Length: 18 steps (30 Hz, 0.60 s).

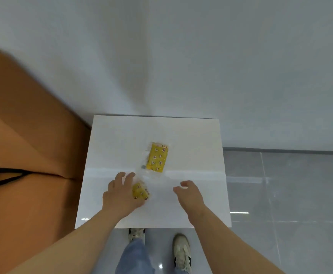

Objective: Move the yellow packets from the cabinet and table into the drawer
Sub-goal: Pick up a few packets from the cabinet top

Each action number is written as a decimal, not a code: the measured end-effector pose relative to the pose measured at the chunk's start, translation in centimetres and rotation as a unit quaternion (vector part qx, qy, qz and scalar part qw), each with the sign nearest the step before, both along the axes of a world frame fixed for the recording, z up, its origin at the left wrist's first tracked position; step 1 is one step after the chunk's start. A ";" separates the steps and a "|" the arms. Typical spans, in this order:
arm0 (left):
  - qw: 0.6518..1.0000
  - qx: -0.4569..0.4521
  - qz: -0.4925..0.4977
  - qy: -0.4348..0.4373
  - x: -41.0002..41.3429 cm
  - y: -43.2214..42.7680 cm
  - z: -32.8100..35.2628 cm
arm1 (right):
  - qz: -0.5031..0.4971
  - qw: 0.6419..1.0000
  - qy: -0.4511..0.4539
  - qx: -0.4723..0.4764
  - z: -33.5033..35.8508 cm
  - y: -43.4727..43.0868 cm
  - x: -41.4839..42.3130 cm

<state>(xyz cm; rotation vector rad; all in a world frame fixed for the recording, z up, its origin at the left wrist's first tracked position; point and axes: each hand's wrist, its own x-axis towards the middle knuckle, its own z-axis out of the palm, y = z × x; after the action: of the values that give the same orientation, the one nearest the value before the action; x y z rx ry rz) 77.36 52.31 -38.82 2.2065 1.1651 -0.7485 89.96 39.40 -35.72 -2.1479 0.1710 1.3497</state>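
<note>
Two yellow packets with a star pattern lie on the white cabinet top (191,139). The farther yellow packet (157,160) lies free near the middle. My left hand (120,192) covers the nearer yellow packet (140,191), with fingers curled over its clear wrapper edge and the palm on its left part. My right hand (189,193) hovers above the top to the right of both packets, fingers loosely curled and holding nothing. No drawer is in view.
A large brown cardboard box (29,139) stands against the cabinet's left side. A pale wall rises behind. Grey tiled floor (280,194) lies to the right. My legs and shoes (179,252) stand at the cabinet's front edge.
</note>
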 end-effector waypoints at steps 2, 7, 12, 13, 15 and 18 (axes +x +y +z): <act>0.998 0.011 -0.041 0.047 -0.2 1.3 -2.0 | 0.005 1.000 -0.015 -0.020 -2.5 2.9 0.4; 0.992 0.084 -0.088 0.023 -0.9 2.5 -3.6 | 0.071 0.989 -0.107 -0.073 -5.0 8.7 1.1; 0.996 0.065 -0.043 -0.035 -0.7 5.1 -4.5 | 0.059 0.977 -0.150 -0.138 -6.9 13.1 1.4; 0.997 0.059 -0.037 -0.042 -0.5 5.5 -4.6 | 0.070 0.974 -0.161 -0.146 -7.3 13.3 1.5; 0.998 0.033 -0.010 -0.052 -0.1 6.0 -4.7 | 0.082 0.974 -0.170 -0.125 -7.8 13.1 1.6; 0.994 -0.015 0.079 -0.069 0.4 6.4 -4.6 | 0.062 0.986 -0.151 -0.024 -8.2 11.8 1.1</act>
<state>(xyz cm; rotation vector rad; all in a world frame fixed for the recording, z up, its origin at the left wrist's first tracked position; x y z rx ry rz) 77.77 58.76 -43.41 2.0766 1.2323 -0.5360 91.07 51.17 -43.93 -2.4061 -0.0503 1.0764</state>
